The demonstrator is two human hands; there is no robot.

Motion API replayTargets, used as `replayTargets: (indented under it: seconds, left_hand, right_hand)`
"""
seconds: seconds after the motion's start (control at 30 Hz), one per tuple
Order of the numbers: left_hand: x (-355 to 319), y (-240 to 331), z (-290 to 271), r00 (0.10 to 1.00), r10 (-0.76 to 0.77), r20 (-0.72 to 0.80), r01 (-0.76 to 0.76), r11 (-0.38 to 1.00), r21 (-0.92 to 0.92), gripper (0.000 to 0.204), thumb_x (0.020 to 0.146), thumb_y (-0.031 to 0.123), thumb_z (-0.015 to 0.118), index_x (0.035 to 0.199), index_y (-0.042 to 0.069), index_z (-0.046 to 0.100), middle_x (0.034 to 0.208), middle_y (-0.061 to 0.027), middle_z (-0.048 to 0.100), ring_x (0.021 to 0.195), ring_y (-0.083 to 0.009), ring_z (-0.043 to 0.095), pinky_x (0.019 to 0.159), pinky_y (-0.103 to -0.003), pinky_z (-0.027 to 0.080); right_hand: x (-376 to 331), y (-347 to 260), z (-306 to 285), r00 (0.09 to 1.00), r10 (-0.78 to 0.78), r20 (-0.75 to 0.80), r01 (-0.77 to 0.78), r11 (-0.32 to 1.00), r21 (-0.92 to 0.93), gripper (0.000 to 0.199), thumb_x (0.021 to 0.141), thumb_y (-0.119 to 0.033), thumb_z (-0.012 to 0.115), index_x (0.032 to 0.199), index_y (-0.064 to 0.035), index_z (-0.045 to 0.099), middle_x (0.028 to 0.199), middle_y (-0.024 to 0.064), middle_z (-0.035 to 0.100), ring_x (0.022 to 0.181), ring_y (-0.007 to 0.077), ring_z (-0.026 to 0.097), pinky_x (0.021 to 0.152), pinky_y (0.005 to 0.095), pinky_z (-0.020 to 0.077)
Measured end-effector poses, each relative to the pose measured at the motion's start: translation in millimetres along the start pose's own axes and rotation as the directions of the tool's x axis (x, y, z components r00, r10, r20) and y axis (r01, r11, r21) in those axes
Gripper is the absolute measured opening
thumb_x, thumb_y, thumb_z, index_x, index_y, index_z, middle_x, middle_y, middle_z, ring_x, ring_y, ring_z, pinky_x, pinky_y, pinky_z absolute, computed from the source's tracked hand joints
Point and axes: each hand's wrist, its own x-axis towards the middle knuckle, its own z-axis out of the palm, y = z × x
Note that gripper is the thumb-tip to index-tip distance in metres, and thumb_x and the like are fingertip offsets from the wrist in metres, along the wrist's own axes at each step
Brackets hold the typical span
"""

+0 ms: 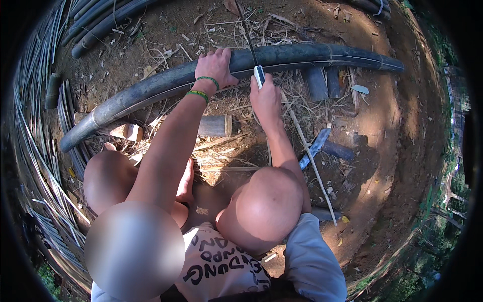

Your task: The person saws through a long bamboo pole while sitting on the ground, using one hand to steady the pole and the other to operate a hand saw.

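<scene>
Dark green bamboo, a long thick pole [312, 56], lies across the upper part of the frame on bare earth, arching from the left edge to the upper right. Your left hand [215, 66] is curled over the top of it near the centre, fingers wrapped down on the culm and gripping it; two green bands sit at that wrist. Your right hand [265, 98] is just below the pole, closed tight around the pale handle of a knife [254, 55], whose dark blade stands across the pole and runs on toward the top of the frame.

By the look of it, you are cutting or splitting the pole at that spot, with the blade seated on it; how deep it sits I cannot tell. Pressing on would call for the left hand to pin the pole firmly and keep its fingers clear of the edge, since they rest close beside the blade.

Dry shavings and cut bamboo pieces [214, 126] litter the ground below the pole, and thin split strips [35, 151] are piled along the left edge.
</scene>
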Motion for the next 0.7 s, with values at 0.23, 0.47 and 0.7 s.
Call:
replayTargets:
  seconds: [0.23,0.47,0.7]
  left_hand:
    - [-3.8,-12.0,2.2,1.000,0.002,0.012,-0.002,1.000,0.021,0.085,0.064,0.053,0.091,0.130,0.009,0.059,0.132,-0.0108,0.066,0.125,-0.0329,0.066,0.106,-0.047,0.052]
    - [-10.1,-9.8,11.3,0.998,0.008,-0.055,-0.007,1.000,0.025,0.084,0.063,0.048,0.091,0.131,0.009,0.058,0.126,-0.0111,0.068,0.122,-0.0326,0.067,0.105,-0.048,0.052]
    - [-16.1,5.4,21.4,0.981,0.051,-0.186,-0.048,0.999,0.023,0.087,0.061,0.043,0.095,0.131,0.009,0.057,0.124,-0.0087,0.067,0.119,-0.0311,0.066,0.103,-0.049,0.050]
  right_hand:
    - [-66.1,8.5,-18.9,0.999,0.045,0.030,-0.046,0.998,0.035,0.036,0.104,-0.032,0.064,0.116,0.0014,0.062,0.080,0.0306,0.071,0.080,0.0522,0.071,0.066,0.0598,0.0552]
    - [-149.3,33.7,-51.3,0.990,0.138,0.040,-0.137,0.990,-0.016,0.037,0.101,-0.033,0.069,0.120,-0.0021,0.064,0.080,0.0275,0.072,0.078,0.0512,0.071,0.066,0.0582,0.0563]
    - [10.8,-4.3,-5.4,0.998,-0.058,-0.012,0.057,0.998,-0.031,0.035,0.104,-0.029,0.064,0.106,0.0054,0.063,0.079,0.0322,0.071,0.080,0.0520,0.072,0.069,0.0596,0.0568]
